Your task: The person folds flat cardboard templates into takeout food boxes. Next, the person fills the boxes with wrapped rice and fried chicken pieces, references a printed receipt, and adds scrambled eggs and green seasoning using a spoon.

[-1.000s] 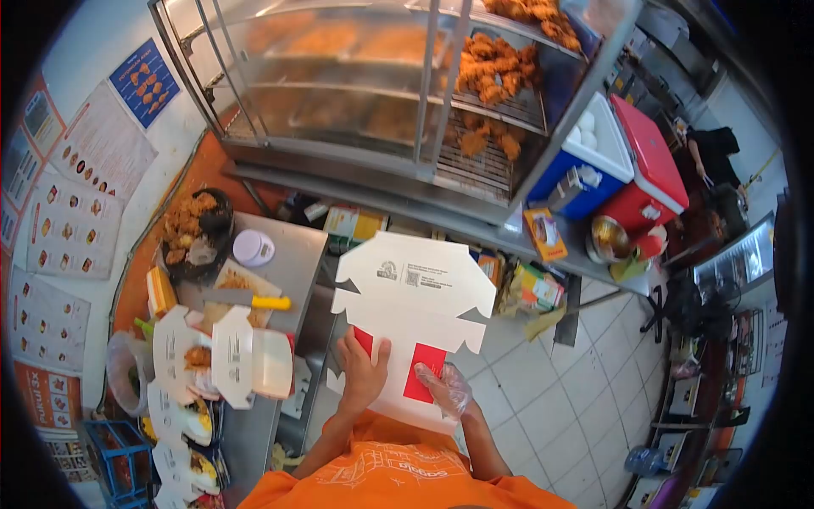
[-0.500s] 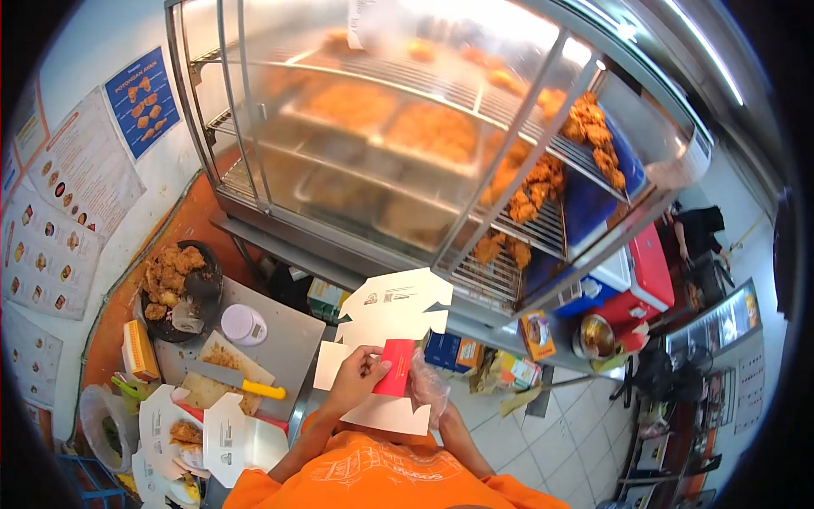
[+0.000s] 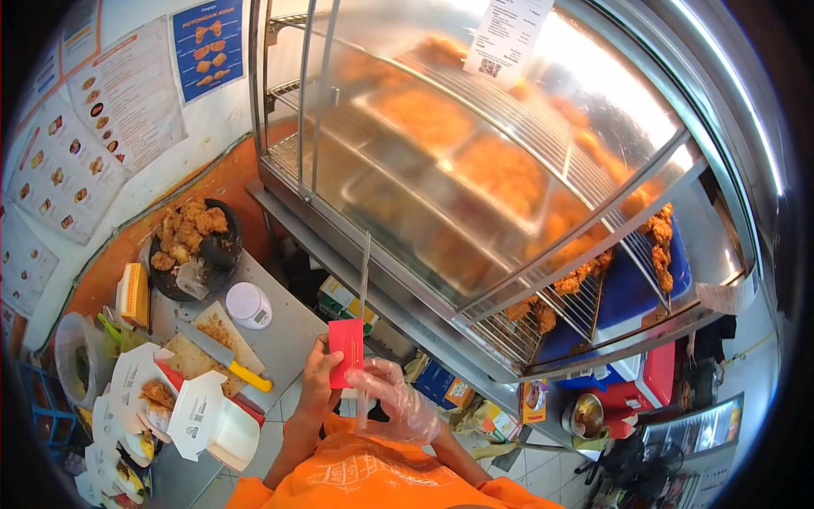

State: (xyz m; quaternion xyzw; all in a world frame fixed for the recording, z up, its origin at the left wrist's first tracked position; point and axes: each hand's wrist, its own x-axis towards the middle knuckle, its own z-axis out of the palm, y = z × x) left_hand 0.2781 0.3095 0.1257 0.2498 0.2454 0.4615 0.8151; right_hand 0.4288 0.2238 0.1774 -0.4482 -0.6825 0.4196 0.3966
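Red-panelled carton (image 3: 345,353), edge-on in both hands (image 3: 318,371) (image 3: 398,402), broad faces hidden

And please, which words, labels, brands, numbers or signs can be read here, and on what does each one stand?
"POTONGAN AYAM": blue poster
Too small or blurred to read:
the poster's other print
menu sheets
hanging paper
open white box
red panel
orange shirt
small orange box

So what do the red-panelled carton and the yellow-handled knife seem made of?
The red-panelled carton: probably matte paperboard, judging by its thin, straight edge. The yellow-handled knife: blade likely steel, smooth and grey; handle perhaps plastic, evenly bright yellow.
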